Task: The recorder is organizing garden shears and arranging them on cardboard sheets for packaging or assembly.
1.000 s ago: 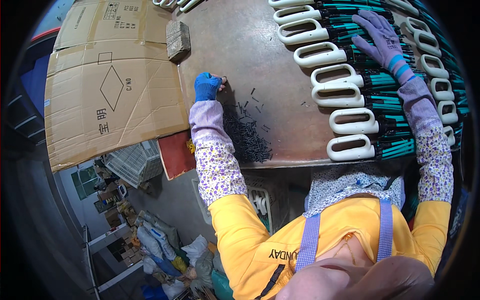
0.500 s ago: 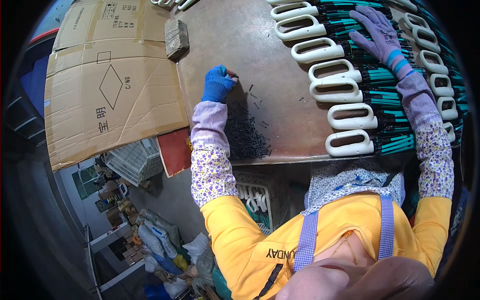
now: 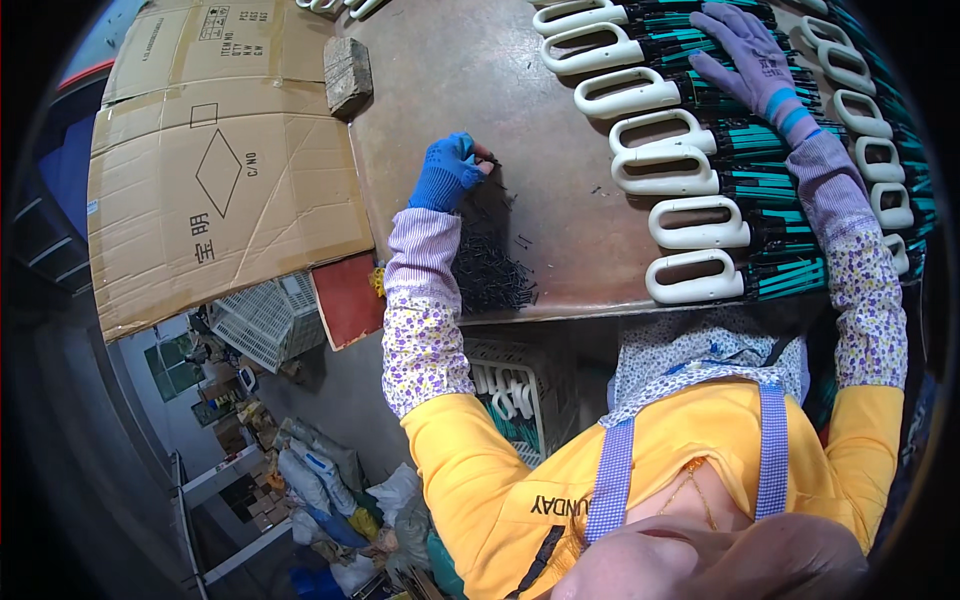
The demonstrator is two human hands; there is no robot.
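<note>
My left hand point(image 3: 448, 172), in a blue glove with bare fingertips, is closed in a pinch just above the table. Dark bits show at its fingertips and look like small black pins. Below it lies a heap of small black pins point(image 3: 492, 275), with loose ones scattered nearby. My right hand point(image 3: 748, 58), in a lavender glove, rests with fingers spread on the black and teal shafts of a row of white loop-handled pieces point(image 3: 700, 222). These lie side by side, handles pointing left.
A second row of white-handled pieces point(image 3: 880, 160) lies farther right. On the left are a flattened cardboard box point(image 3: 280, 190), a worn block point(image 3: 347, 77) and a red board point(image 3: 348, 300). Below the table edge stands a crate point(image 3: 535, 385) holding more white handles.
My left hand has shifted slightly right, its pinched fingertips still above the table. Some loose pins near it are no longer where they lay. My right hand stays on the row.
</note>
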